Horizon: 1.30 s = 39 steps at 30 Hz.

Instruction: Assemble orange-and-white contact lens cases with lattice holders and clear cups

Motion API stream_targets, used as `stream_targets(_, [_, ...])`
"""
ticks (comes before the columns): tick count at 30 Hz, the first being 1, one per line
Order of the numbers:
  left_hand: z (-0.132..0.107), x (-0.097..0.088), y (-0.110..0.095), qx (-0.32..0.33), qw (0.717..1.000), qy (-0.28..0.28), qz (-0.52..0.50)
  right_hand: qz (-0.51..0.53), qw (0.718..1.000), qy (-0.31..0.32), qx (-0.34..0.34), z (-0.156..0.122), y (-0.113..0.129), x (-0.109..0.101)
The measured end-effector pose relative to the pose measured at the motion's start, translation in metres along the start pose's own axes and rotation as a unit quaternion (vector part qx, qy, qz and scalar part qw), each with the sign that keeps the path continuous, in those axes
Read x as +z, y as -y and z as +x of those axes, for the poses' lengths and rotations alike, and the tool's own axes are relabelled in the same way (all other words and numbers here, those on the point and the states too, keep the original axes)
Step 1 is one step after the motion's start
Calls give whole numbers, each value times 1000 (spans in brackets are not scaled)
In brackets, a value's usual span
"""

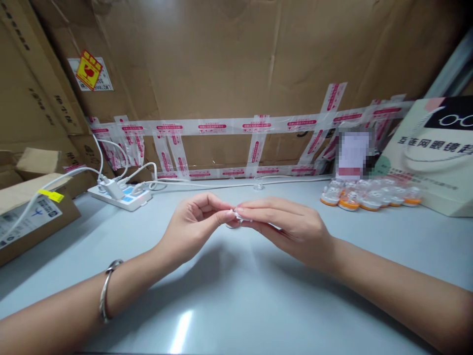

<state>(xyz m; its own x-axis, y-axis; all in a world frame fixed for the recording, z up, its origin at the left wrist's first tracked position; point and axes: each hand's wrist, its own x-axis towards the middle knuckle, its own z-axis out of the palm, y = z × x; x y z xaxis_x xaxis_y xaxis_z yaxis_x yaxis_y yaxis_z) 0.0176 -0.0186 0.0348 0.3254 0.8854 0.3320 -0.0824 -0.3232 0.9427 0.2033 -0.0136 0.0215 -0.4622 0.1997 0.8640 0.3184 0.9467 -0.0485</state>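
Both hands meet over the middle of the table, closed on one small white piece [242, 216]. My left hand [195, 224] pinches its left end between thumb and fingertips. From the right, my right hand [291, 227] presses on the same piece with its fingers stretched together. Most of the piece is hidden by fingertips, so its kind cannot be made out. Just under the fingertips shows a pale rounded edge [232, 226], partly covered. Beyond the hands, a small clear round item [258, 185] lies on the table.
A white power strip [121, 195] with plugs and cables sits at the back left, near a cardboard box [62, 207]. Several white-and-orange items [364, 197] in clear wrap stand back right, beside a printed paper bag [436, 162]. A large taped carton [221, 64] forms the back.
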Motion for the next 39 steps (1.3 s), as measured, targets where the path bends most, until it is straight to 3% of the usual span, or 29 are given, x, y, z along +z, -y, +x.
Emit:
stream_targets(6, [0,0,1,-24,999,9,39,0,1000,-1,23,0,0,2])
stream_targets(9, [-2,-1,1,11,992,9,122,63,988,10,138,4,5,2])
stream_targets(12, [-3,-3,1,122,961,-17,247,174,936,15,305,10,11,2])
stream_targets(14, [-4,-5,-1,203,927,-27,315,247,891,26,380,13,14,1])
stream_targets(18, [-6,-8,-6,342,856,3,388,325,826,50,457,19,19,-1])
stream_targets(21, [-6,-9,-12,382,827,7,413,371,792,63,480,25,19,-6])
stream_targets(23, [-4,-10,-16,375,828,-9,418,385,783,69,483,28,12,-13])
stream_targets(25, [-1,-13,-20,360,836,-29,413,360,797,65,480,26,-3,-24])
stream_targets(27, [3,-18,-22,346,845,-43,406,272,829,69,483,18,-24,-36])
stream_targets(29, [8,-22,-21,330,854,-50,400,131,845,138,500,5,-47,-48])
stream_targets(31, [12,-27,-17,306,866,-50,393,22,823,248,511,-9,-65,-57])
stream_targets(33, [15,-30,-11,275,880,-41,385,-21,801,316,509,-21,-76,-61])
stream_targets(39, [17,-41,2,186,908,9,375,14,809,371,456,-31,-84,-50])
